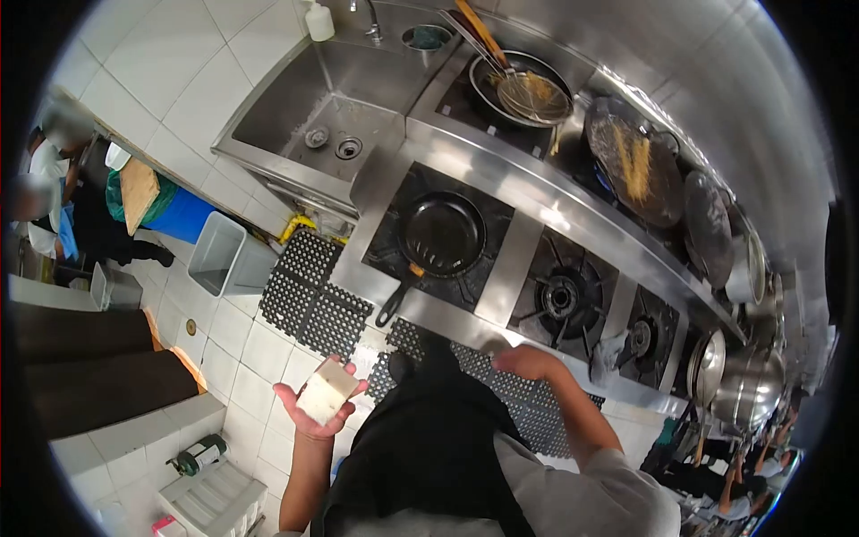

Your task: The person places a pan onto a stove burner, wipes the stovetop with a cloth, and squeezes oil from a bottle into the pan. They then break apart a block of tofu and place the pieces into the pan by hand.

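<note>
My left hand [344, 424] is palm up, its fingers curled round the edges of a pale rectangular block [324, 399]. The block is whitish on its broad face and beige on one side; I cannot tell what food it is. Low in front of the stove edge hovers my right hand [526, 362], blurred, with its fingers hard to make out. Nearest ahead is a black frying pan [443, 233] on the left burner, its handle [394, 302] pointing back toward me. A dark sheen, perhaps oil, shows on its base.
Bare burners [561, 297] lie right of the pan. A grey cloth [608, 356] hangs at the stove front. Behind, a strainer [532, 97] rests over another pan; tongs-like yellow strands lie on a dark griddle [608, 134]. A sink [277, 98] and grey bin [216, 255] are left.
</note>
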A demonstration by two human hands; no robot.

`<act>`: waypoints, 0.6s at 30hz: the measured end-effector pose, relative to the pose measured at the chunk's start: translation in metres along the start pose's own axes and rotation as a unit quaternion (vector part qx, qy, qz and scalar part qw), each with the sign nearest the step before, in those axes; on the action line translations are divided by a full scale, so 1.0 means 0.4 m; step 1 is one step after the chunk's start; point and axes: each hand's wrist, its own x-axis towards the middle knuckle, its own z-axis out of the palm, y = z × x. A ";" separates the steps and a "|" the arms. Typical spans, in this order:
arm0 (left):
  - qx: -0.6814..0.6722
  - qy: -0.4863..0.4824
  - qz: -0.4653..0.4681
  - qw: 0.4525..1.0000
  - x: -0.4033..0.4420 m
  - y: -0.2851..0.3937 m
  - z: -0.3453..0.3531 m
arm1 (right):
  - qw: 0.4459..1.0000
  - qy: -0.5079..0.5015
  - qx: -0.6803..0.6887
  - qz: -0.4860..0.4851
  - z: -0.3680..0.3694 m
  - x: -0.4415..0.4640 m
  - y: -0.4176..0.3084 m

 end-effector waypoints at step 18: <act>-0.046 0.197 0.252 0.946 0.002 -0.084 0.103 | 0.779 0.593 -0.202 0.021 -1.634 0.857 -0.138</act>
